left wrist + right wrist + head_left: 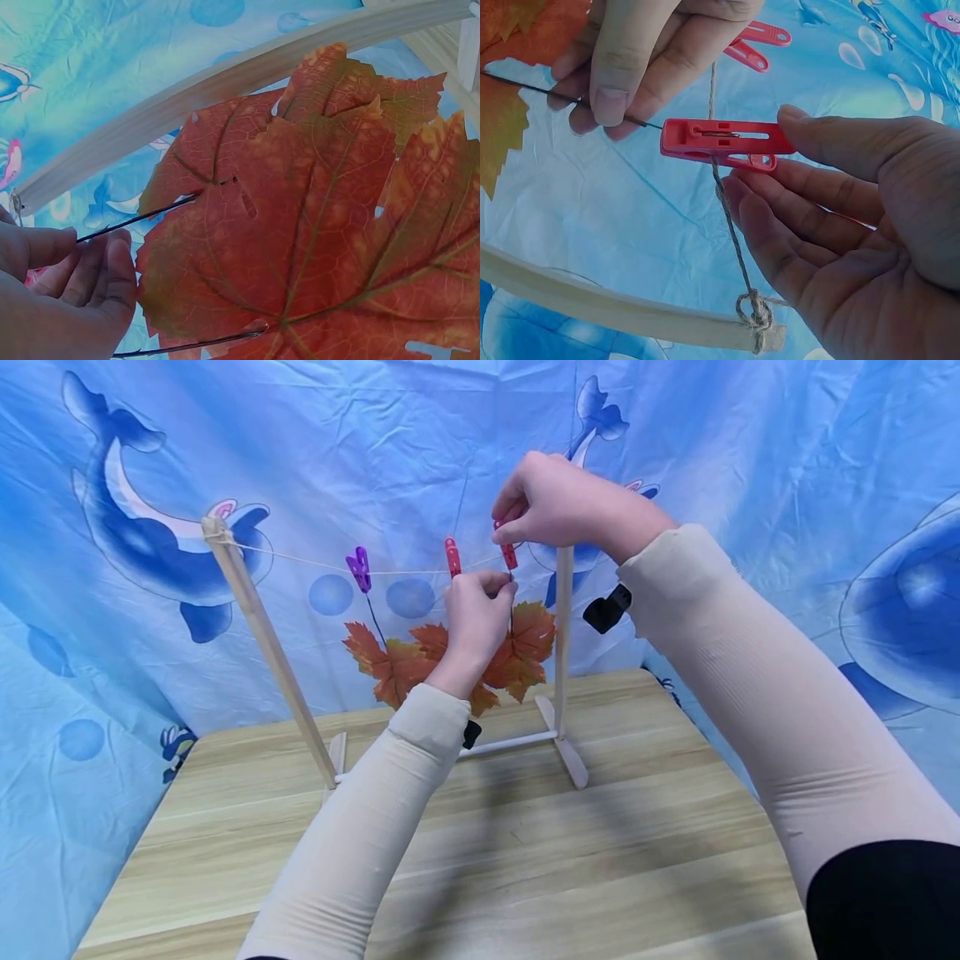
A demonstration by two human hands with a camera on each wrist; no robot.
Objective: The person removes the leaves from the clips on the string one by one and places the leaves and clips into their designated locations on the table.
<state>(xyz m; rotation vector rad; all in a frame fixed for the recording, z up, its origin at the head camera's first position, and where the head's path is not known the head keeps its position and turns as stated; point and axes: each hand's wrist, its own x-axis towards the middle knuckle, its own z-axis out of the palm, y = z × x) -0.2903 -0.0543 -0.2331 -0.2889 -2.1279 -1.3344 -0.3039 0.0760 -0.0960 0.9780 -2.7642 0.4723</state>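
Observation:
My left hand [477, 614] pinches the thin dark stem [529, 88] of an artificial orange-red maple leaf [531, 643] between thumb and fingers. The stem's tip reaches the nose of a red clothespin [727, 137], which sits across the twine [736, 244]. My right hand [562, 502] holds this clothespin by its handle end, thumb on one arm and fingers beneath the other. A second red clothespin [452, 556] stands on the line just left of it. Farther left, a purple clothespin [360, 568] grips another leaf's stem. Leaves overlap in the left wrist view [330, 217].
A wooden frame with a left post [273, 652] and a right post [564, 643] carries the twine. A white rod [517, 743] joins its feet on the wood-grain table [600, 877]. Behind hangs a blue dolphin-print cloth [405, 435].

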